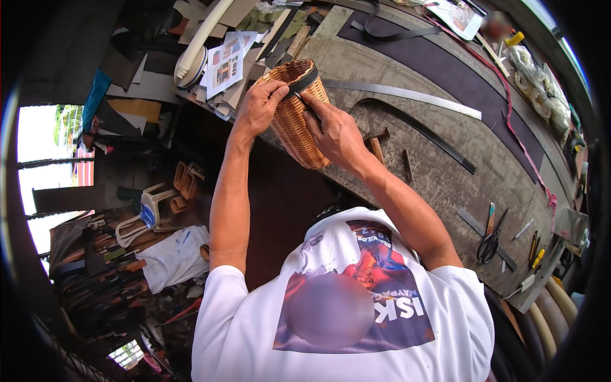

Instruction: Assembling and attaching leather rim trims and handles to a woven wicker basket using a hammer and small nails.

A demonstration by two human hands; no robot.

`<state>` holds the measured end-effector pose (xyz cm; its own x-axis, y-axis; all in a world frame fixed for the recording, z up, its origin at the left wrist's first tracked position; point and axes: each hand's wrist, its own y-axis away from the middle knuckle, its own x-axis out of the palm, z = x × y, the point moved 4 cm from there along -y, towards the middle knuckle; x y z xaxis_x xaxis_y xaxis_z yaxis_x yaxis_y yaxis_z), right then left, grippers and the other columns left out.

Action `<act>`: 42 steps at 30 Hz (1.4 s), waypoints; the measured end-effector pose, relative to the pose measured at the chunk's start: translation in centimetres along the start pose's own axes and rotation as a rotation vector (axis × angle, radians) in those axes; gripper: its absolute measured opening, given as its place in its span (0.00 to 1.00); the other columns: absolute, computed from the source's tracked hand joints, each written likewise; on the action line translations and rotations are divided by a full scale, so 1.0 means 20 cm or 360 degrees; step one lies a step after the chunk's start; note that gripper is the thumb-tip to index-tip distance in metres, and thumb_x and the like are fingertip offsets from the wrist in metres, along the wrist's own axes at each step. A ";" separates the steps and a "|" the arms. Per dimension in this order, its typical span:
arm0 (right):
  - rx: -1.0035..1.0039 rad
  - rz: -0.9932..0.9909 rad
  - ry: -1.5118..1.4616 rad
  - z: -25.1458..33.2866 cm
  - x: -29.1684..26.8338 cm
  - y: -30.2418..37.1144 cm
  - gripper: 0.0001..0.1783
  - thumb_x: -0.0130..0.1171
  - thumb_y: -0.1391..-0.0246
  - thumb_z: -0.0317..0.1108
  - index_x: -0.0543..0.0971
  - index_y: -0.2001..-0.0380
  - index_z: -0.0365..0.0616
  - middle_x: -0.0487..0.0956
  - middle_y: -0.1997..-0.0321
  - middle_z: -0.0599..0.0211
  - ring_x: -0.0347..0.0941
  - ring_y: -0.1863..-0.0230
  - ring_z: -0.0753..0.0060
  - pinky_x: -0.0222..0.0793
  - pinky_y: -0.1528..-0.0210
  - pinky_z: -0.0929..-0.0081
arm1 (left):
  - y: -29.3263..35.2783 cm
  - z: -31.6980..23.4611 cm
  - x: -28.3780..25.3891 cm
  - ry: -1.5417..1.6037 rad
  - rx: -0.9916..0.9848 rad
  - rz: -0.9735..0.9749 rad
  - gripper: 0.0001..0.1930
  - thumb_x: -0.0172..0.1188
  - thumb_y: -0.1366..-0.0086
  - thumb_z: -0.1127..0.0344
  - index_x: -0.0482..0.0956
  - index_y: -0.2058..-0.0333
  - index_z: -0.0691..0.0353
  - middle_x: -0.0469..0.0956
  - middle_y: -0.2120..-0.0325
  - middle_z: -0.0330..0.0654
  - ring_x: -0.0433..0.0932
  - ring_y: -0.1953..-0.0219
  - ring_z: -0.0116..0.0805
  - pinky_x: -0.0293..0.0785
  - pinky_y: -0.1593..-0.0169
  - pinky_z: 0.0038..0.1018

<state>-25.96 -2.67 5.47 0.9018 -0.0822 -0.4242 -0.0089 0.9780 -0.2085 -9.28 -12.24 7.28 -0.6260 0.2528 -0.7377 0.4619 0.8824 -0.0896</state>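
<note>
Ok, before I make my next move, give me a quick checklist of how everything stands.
1. Left hand on the woven basket: ok, gripping near the rim.
2. Black band at the rim: ok, it lies against the weave just below the edge.
3. Right hand at the band: ok, fingertips are at its lower edge.
4. Band fastened: cannot tell, the fingers cover part of it.
5. Basket's base supported by the workbench: cannot tell from this angle.
6. Scissors out of the way: ok, lying on the bench, apart from both hands.
</note>
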 end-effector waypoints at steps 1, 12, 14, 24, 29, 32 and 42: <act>0.0050 0.0026 -0.0029 0.00 0.01 -0.01 0.22 0.55 0.38 0.36 0.74 0.41 0.45 0.81 0.58 0.40 0.78 0.58 0.39 0.74 0.55 0.52 | 0.00 0.00 0.00 -0.0003 0.0052 -0.0009 0.17 0.57 0.28 0.58 0.80 0.56 0.70 0.80 0.65 0.43 0.77 0.61 0.30 0.72 0.55 0.26; -0.0076 -0.0019 -0.0054 -0.04 0.05 -0.05 0.24 0.53 0.39 0.34 0.73 0.40 0.45 0.81 0.59 0.41 0.78 0.59 0.39 0.73 0.55 0.51 | -0.02 0.02 0.00 0.0043 0.0059 0.0048 0.16 0.55 0.27 0.60 0.80 0.56 0.71 0.80 0.64 0.43 0.76 0.61 0.30 0.72 0.55 0.26; -0.0080 -0.0006 -0.0053 -0.04 0.04 -0.05 0.24 0.53 0.39 0.34 0.73 0.40 0.45 0.81 0.60 0.41 0.78 0.59 0.39 0.73 0.55 0.51 | -0.01 -0.01 0.00 0.0086 0.0009 0.0038 0.16 0.55 0.27 0.61 0.80 0.57 0.72 0.80 0.64 0.42 0.76 0.61 0.29 0.72 0.55 0.25; -0.0065 0.0013 -0.0047 0.01 0.04 -0.08 0.24 0.52 0.42 0.33 0.74 0.42 0.42 0.80 0.65 0.39 0.78 0.61 0.37 0.72 0.56 0.49 | -0.02 0.05 -0.01 0.0090 0.0025 0.0044 0.19 0.51 0.26 0.57 0.79 0.59 0.71 0.79 0.68 0.49 0.76 0.63 0.39 0.71 0.57 0.32; -0.0055 0.0017 -0.0043 0.02 0.03 -0.09 0.23 0.52 0.43 0.33 0.75 0.44 0.40 0.80 0.65 0.39 0.78 0.61 0.38 0.72 0.55 0.49 | -0.01 0.04 -0.01 0.0102 0.0011 0.0132 0.18 0.49 0.24 0.57 0.78 0.55 0.69 0.75 0.67 0.36 0.71 0.63 0.22 0.70 0.58 0.22; -0.0028 0.0009 -0.0035 0.02 0.03 -0.09 0.23 0.52 0.43 0.33 0.75 0.44 0.40 0.80 0.64 0.39 0.78 0.61 0.38 0.73 0.54 0.49 | 0.00 0.02 -0.01 0.0071 -0.0022 0.0154 0.18 0.48 0.24 0.57 0.77 0.55 0.69 0.75 0.67 0.36 0.71 0.64 0.22 0.70 0.58 0.22; 0.0056 0.0103 0.0170 0.05 -0.01 -0.09 0.20 0.54 0.44 0.34 0.78 0.49 0.39 0.81 0.64 0.39 0.78 0.61 0.38 0.74 0.54 0.49 | 0.02 -0.12 0.00 -0.0186 0.0188 0.0092 0.14 0.62 0.36 0.62 0.79 0.58 0.68 0.80 0.67 0.50 0.77 0.68 0.39 0.73 0.59 0.34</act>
<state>-25.64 -4.31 6.73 0.8486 -0.0367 -0.5277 -0.0488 0.9879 -0.1472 -10.69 -10.85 8.84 -0.5219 0.2479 -0.8162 0.5700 0.8132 -0.1175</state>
